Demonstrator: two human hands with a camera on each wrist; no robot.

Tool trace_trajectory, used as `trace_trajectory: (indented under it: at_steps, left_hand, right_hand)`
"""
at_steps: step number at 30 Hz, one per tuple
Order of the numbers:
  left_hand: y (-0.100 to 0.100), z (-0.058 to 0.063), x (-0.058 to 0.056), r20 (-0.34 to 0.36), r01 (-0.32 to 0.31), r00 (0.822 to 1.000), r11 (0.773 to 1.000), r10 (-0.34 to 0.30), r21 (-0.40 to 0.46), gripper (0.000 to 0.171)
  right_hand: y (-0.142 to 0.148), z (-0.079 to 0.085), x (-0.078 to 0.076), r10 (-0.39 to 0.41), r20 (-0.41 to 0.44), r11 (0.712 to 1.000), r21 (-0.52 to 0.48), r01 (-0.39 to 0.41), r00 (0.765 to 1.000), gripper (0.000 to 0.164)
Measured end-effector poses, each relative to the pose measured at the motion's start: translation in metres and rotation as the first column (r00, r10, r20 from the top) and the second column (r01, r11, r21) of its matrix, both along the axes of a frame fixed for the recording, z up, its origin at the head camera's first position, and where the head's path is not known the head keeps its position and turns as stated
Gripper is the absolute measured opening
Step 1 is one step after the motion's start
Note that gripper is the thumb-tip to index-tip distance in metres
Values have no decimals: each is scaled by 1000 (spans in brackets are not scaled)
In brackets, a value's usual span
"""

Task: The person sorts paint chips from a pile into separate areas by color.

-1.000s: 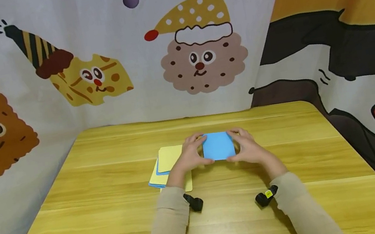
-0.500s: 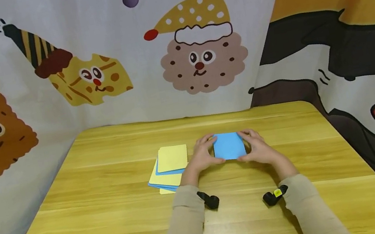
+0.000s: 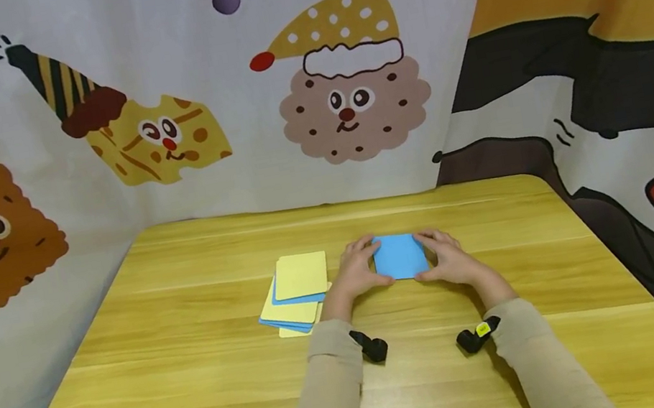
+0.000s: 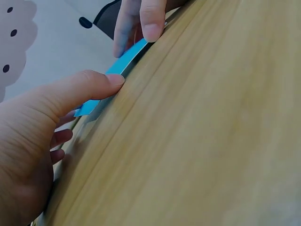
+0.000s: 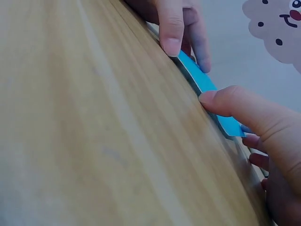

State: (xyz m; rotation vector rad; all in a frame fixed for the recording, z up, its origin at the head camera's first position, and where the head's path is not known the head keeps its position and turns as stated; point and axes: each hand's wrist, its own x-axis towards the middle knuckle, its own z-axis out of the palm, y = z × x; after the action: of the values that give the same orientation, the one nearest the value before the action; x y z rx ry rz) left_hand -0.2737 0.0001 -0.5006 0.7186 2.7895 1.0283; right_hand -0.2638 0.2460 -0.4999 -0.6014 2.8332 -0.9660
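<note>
Mid-frame in the head view, the left wrist (image 3: 337,304) partly hides the card pile (image 3: 300,276). The bottom edge cuts off both sleeves (image 3: 328,397).

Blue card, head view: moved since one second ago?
Yes. The blue card has shifted to the person's right, farther from the top yellow card, which has stayed put.
</note>
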Motion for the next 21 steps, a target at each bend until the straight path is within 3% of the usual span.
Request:
trace_trajectory:
  at_steps: [11, 21]
  left_hand:
    - [1, 1, 1, -19, -10, 1000, 995, 8, -97, 85]
    - [0, 2, 4, -11, -16, 1000, 998, 16, -57, 82]
  right_hand:
    - [-1, -2, -2, 1, 18, 999, 32, -2, 1000, 93]
    - [-3, -1, 1, -1, 7, 999, 33, 1, 1000, 88]
